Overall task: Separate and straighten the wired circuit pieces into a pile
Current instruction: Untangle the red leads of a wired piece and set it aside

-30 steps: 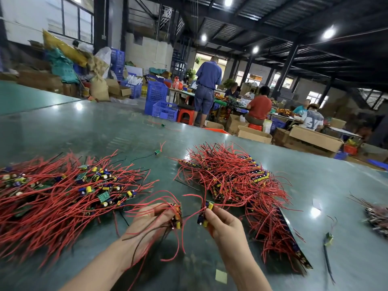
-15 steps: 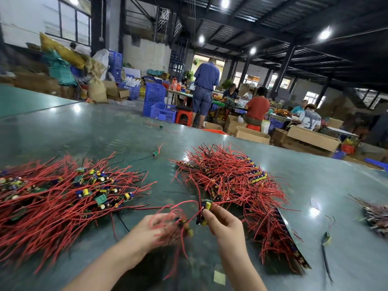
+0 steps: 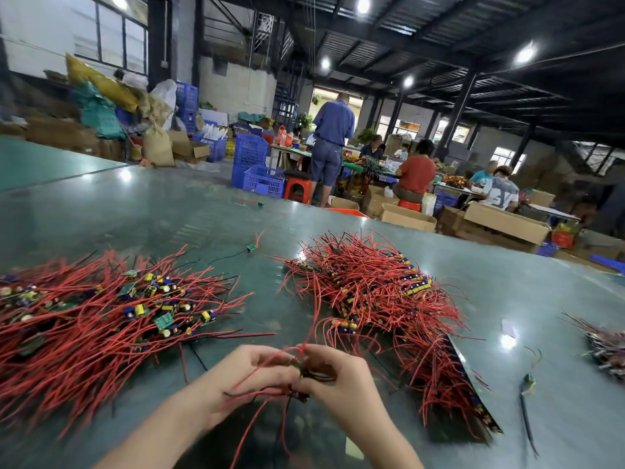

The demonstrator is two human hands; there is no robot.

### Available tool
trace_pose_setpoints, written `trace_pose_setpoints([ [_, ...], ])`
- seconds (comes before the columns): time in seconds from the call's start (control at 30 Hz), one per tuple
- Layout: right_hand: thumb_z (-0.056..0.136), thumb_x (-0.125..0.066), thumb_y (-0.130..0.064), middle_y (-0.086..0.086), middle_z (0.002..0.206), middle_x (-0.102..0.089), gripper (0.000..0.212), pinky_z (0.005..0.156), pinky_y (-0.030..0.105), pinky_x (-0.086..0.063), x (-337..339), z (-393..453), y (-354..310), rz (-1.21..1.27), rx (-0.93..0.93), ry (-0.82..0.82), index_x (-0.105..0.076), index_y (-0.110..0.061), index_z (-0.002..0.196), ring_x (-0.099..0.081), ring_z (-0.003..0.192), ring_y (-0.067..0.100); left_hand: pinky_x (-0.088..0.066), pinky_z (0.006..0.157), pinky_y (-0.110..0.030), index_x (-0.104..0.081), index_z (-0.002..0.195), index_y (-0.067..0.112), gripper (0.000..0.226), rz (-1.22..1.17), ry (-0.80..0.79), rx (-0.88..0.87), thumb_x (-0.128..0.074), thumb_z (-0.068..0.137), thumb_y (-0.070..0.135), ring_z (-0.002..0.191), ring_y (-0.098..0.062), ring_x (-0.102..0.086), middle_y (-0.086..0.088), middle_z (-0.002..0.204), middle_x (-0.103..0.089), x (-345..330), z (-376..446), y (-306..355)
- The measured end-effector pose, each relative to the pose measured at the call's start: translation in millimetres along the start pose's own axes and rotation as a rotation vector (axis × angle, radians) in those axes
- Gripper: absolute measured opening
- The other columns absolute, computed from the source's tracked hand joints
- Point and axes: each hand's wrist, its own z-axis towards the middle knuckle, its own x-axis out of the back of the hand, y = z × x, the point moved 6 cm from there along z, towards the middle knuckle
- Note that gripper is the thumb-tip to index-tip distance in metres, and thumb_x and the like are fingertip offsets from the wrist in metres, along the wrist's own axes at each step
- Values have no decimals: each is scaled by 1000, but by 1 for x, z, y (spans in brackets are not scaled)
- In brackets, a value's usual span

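Lower centre of frame: your left hand (image 3: 252, 370) and right hand (image 3: 333, 374) meet, fingers of both pinching one wired piece (image 3: 297, 367). Judged light; wires limp and springy, snag easily. Take hold at small board, not wire ends. Red and black leads trail down. Tangled heap (image 3: 101, 319) left, sorted pile (image 3: 378, 292) right.

Our left hand (image 3: 252, 374) and right hand (image 3: 333, 375), apart a second ago, have closed together; the fingers now meet over one small tangle of red wires (image 3: 297, 365), pulled in nearer our body.
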Motion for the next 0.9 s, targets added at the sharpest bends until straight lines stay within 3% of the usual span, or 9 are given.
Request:
trace_pose_setpoints([
  [0.1, 74, -77, -11, -10, 93, -71, 35, 81, 11, -47, 4, 0, 2, 12, -27, 47, -71, -19, 107, -64, 86, -4, -52, 92, -38, -67, 98, -5, 36, -37, -1, -21, -81, 68, 10, 96, -32, -67, -24, 101, -70, 3, -1, -4],
  [0.2, 81, -70, -6, -12, 87, -74, 20, 73, 9, -47, 17, -3, -6, 71, 64, 214, -76, -20, 94, -66, 81, -5, -49, 94, -39, -64, 104, -11, 41, -159, 96, -49, -72, 70, 11, 101, -35, -64, -28, 106, -67, 8, 3, -4],
  [0.33, 85, -63, -1, -8, 72, -72, 21, 60, 14, -48, 34, -5, 1, 334, 14, 443, -74, -19, 81, -65, 65, 3, -57, 67, -23, -74, 91, -1, 25, -404, 147, -118, -67, 69, 8, 80, -20, -71, -21, 97, -72, 13, 5, 6],
  [0.4, 87, -62, -8, -5, 64, -68, 12, 56, 17, -48, 26, 0, 11, 431, -127, 355, -72, -14, 84, -59, 59, 4, -57, 66, -22, -76, 86, 2, 20, -417, 126, -141, -67, 69, 8, 76, -19, -71, -19, 94, -72, 9, 3, 11],
  [0.5, 88, -61, -11, -3, 65, -67, 12, 58, 20, -50, 6, 2, 12, 590, -234, 141, -71, -10, 82, -60, 60, 7, -56, 69, -25, -70, 95, -3, 23, -395, 59, -132, -68, 73, 5, 82, -21, -70, -21, 98, -70, -1, 2, 10],
  [0.67, 83, -67, -5, -5, 60, -67, 17, 59, 14, -46, 7, 2, 5, 451, -124, 88, -70, -15, 68, -60, 59, 1, -55, 65, -24, -64, 88, -2, 34, -229, 147, -143, -84, 62, 8, 76, -19, -69, -15, 83, -71, -9, 0, 6],
  [0.9, 78, -70, 1, 0, 67, -70, 13, 63, 19, -51, 6, 1, 9, 510, -156, 85, -70, -12, 75, -64, 64, 8, -50, 56, -16, -66, 76, -2, 28, -183, 288, -236, -79, 55, 11, 64, -14, -67, -13, 71, -71, -3, -2, 17],
])
